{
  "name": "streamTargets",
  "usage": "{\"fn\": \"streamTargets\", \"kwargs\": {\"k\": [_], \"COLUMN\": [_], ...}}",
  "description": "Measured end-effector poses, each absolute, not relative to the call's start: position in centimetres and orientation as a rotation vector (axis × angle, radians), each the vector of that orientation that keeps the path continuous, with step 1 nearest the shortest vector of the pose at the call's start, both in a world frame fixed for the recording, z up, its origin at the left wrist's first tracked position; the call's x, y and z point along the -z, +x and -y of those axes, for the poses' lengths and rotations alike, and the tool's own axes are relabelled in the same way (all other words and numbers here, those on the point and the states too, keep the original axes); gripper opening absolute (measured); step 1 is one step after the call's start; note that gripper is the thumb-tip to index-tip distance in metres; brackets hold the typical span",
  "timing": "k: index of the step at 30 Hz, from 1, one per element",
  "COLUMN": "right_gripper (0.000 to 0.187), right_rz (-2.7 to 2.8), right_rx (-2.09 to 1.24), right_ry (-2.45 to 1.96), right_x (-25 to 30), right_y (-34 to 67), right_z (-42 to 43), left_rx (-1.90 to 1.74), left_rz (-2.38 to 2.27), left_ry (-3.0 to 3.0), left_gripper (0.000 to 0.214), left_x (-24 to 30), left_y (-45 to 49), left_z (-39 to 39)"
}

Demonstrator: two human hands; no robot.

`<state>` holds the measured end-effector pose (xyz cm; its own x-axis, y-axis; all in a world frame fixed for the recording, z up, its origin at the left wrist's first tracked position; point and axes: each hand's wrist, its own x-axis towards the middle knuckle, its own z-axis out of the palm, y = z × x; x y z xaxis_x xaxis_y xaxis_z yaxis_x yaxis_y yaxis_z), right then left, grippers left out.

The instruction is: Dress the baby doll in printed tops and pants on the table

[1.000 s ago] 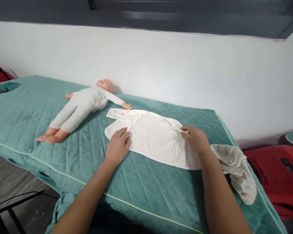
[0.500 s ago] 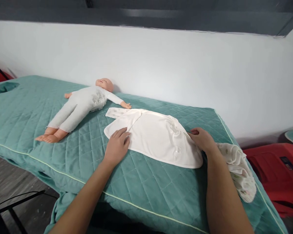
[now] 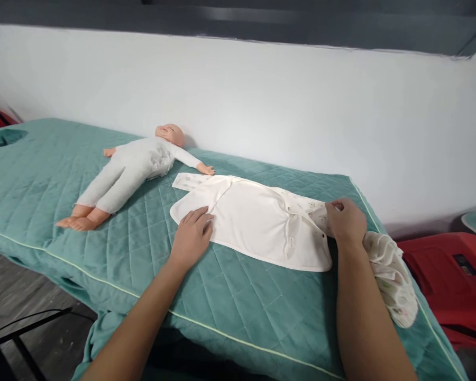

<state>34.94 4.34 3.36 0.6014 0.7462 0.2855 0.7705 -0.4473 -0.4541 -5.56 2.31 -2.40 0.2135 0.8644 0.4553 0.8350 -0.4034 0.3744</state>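
Just beside the doll [image 3: 138, 159], near its outstretched arm, the white garment [image 3: 249, 217] lies spread on the green quilted cover [image 3: 254, 307]. At its doll-side end, the left hand [image 3: 192, 233] rests palm down with relaxed fingers — probably to keep the cloth from sliding. At the end away from the doll, the right hand [image 3: 346, 219] seems to pinch the printed far sleeve [image 3: 317, 210], likely to hold it straight; its fingertips are partly hidden. The other of the 2 sleeves points toward the doll, flat enough to need no holding. Farthest from the doll, beside the right wrist, sits a crumpled printed cloth [image 3: 392, 286] — perhaps set there to leave room. Behind the doll's head runs the white wall [image 3: 281, 106].
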Motion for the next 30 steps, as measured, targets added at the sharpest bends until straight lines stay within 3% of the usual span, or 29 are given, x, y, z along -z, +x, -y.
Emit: {"fn": "streamTargets", "kwargs": {"k": [4,8,11,17,23,30], "right_gripper": [0.029,0.038,0.044,0.024,0.034,0.039], "right_rz": [1.302,1.697,1.928,1.682,1.247,1.523], "right_rx": [0.169,-0.073,-0.135,-0.092,-0.204,0.011], "right_ry": [-2.069,-1.734,-1.744,-1.846,-1.923,-1.799], "right_x": [-3.1,-2.3,-1.8,-2.0,-2.2,-1.9], "right_y": [33.3,30.8,29.6,29.5,30.9,29.3], "right_z": [-4.4,-4.3,-4.0,-4.7,-6.1,-5.2], "left_rx": [-0.96,-0.957,-0.952,-0.942,-0.936,-0.945], "left_rz": [-1.685,-1.684,-1.687,-1.692,-1.689,-1.686], "left_ry": [2.409,2.408,2.408,2.408,2.408,2.405], "left_gripper": [0.024,0.024,0.024,0.024,0.023,0.024], "left_x": [2.4,2.4,2.4,2.2,2.3,2.3], "left_y": [-5.6,-5.6,-5.6,-5.6,-5.7,-5.6], "left_z": [-2.3,-2.3,-2.2,-2.0,-2.1,-2.1]}}
